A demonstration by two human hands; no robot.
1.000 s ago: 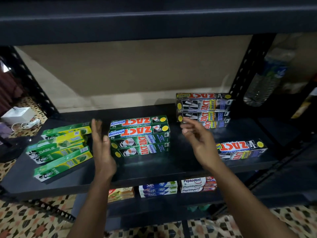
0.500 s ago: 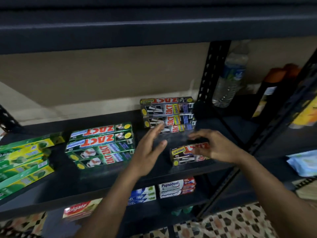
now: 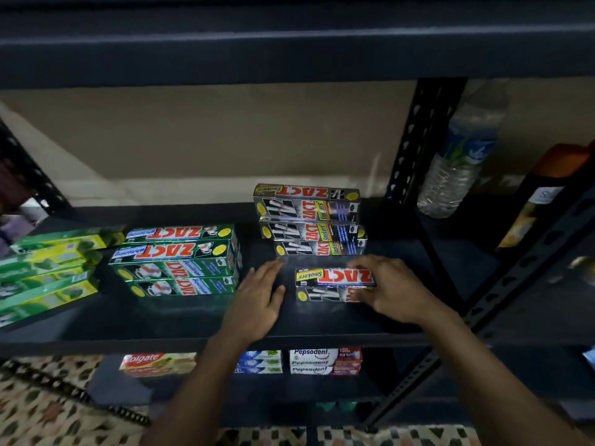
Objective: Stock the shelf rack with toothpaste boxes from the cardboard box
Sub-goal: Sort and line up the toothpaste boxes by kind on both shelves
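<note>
Alignment matters: right hand [image 3: 391, 289] gripping the Zact Smokers box [image 3: 331, 278], left hand [image 3: 260, 294] open, empty at nine o'clock, we should square it against the twelve-o'clock stack [image 3: 309, 220].

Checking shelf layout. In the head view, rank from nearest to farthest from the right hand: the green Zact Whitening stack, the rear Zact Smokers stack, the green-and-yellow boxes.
1. Rear Zact Smokers stack, just behind the right hand.
2. Green Zact Whitening stack, to its left, mid-shelf.
3. Green-and-yellow boxes, far left end.
</note>
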